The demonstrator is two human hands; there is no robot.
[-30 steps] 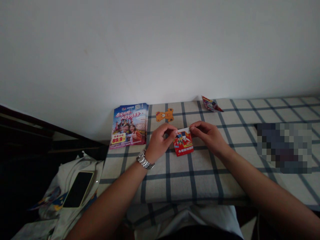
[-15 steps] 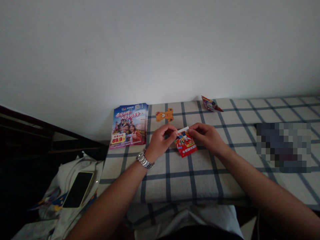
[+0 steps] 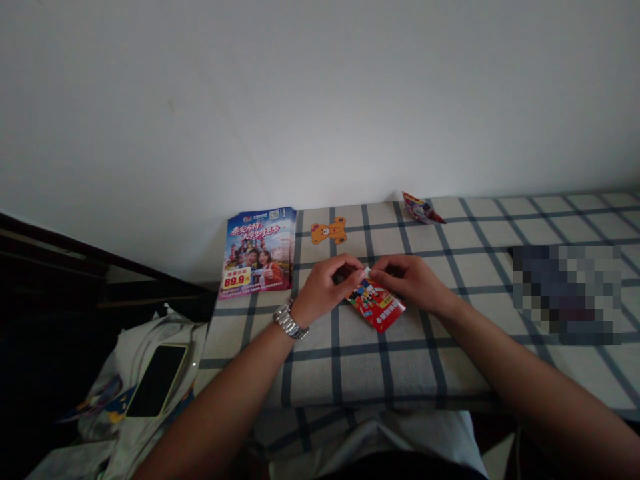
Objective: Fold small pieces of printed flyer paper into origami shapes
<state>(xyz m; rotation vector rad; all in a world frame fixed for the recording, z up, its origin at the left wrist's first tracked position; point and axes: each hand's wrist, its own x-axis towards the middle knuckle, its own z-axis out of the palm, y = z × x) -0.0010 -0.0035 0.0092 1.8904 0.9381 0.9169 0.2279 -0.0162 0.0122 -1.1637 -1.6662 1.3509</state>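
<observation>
A small red printed paper (image 3: 379,307), folded, lies on the checked tablecloth (image 3: 400,360) between my hands. My left hand (image 3: 325,288), with a metal watch on its wrist, pinches the paper's upper left corner with thumb and fingers closed. My right hand (image 3: 413,281) pinches the same top edge from the right, fingers pressed together. The two sets of fingertips almost meet over a white strip of the paper. The paper sits turned, its lower end pointing right and toward me.
A stack of colourful flyers (image 3: 257,250) lies at the table's far left corner by the white wall. A folded paper shape (image 3: 421,208) rests at the far edge. An orange bear print (image 3: 329,231) marks the cloth. A phone (image 3: 157,378) lies on a bag at lower left.
The red paper has turned clockwise and lowered flatter onto the cloth. Both hands have come closer together and slightly toward me, still pinching its top edge.
</observation>
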